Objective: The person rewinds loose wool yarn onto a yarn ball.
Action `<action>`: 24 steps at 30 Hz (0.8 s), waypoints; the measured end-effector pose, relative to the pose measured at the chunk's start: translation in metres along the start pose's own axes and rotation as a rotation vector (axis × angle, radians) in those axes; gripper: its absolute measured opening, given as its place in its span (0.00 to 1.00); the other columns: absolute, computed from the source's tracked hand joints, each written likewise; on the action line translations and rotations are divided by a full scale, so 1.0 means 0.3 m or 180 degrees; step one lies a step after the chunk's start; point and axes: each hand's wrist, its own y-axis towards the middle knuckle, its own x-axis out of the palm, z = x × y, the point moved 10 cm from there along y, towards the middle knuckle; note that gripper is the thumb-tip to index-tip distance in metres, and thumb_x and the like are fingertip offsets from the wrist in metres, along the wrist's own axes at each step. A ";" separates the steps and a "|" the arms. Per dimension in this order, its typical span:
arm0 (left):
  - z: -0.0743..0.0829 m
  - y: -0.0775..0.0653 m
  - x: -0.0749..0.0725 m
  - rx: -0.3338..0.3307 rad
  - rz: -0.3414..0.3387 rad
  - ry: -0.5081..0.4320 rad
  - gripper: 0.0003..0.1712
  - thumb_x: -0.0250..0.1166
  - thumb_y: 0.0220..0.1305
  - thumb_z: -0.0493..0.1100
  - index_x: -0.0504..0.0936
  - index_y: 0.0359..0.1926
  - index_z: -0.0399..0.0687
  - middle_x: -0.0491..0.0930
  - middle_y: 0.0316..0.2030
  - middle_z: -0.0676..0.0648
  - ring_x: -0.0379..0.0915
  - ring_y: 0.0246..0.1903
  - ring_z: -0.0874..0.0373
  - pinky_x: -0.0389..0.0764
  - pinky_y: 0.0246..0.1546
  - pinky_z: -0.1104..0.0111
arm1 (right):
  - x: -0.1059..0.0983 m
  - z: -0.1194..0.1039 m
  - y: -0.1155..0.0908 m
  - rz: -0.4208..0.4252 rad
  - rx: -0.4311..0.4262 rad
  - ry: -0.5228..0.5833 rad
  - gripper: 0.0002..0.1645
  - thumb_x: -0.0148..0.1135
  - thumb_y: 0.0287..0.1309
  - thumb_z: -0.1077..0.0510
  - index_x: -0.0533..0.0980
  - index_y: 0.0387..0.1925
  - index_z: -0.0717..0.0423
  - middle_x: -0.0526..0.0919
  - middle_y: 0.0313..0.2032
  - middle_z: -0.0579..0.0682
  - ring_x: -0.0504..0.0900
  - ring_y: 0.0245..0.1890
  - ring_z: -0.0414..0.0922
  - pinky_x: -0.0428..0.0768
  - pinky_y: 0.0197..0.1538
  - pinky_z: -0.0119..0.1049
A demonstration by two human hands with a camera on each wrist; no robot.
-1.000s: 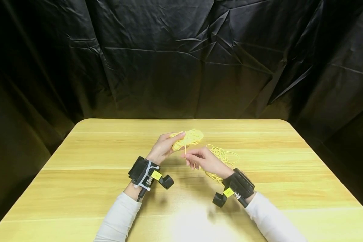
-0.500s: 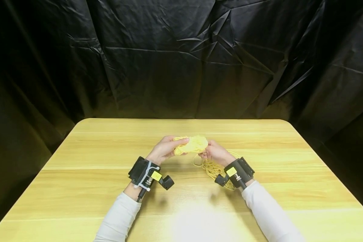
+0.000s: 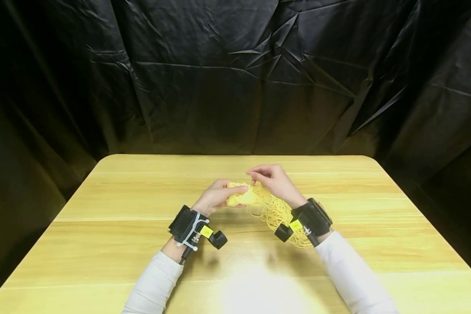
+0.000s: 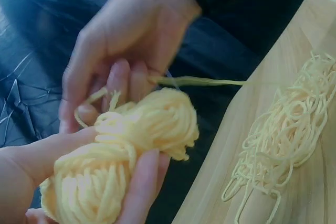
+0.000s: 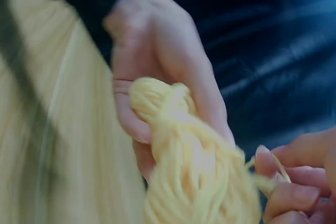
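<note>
The right hand [image 3: 274,179] has moved far of the sideways bundle [image 3: 253,199], pinching yarn [image 4: 207,81]; the left hand [image 3: 216,196] grips its left end.

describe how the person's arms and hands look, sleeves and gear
The left hand and right hand wear no gloves. White sleeves stop short of the black wrist straps. Each bears a small black camera and a yellow label, its marking too small to read. The left strap also has a pale branching piece and a black cable.
</note>
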 end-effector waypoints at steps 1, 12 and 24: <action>0.001 0.000 -0.004 0.0008 0.0050 -0.0005 0.17 0.59 0.59 0.38 0.73 0.44 0.27 0.78 0.30 0.46 0.77 0.27 0.60 0.75 0.43 0.54 | 0.002 -0.031 -0.009 0.0052 -0.0149 -0.0200 0.13 0.54 0.58 0.61 0.77 0.42 0.66 0.81 0.28 0.55 0.72 0.20 0.39 0.69 0.25 0.26; 0.024 -0.014 -0.089 0.0169 0.0873 -0.0389 0.19 0.60 0.58 0.39 0.72 0.46 0.28 0.76 0.36 0.42 0.77 0.30 0.60 0.79 0.37 0.67 | 0.043 -0.140 -0.118 0.0432 -0.0451 -0.1032 0.16 0.54 0.57 0.64 0.73 0.45 0.72 0.81 0.22 0.52 0.59 0.10 0.34 0.58 0.14 0.25; 0.061 -0.015 -0.102 0.0356 0.0860 -0.0631 0.19 0.58 0.60 0.40 0.71 0.47 0.28 0.75 0.36 0.46 0.75 0.33 0.61 0.77 0.43 0.65 | 0.207 -0.001 -0.136 -0.0744 -0.0275 0.0276 0.14 0.46 0.64 0.62 0.77 0.37 0.65 0.74 0.20 0.49 0.70 0.17 0.40 0.70 0.21 0.29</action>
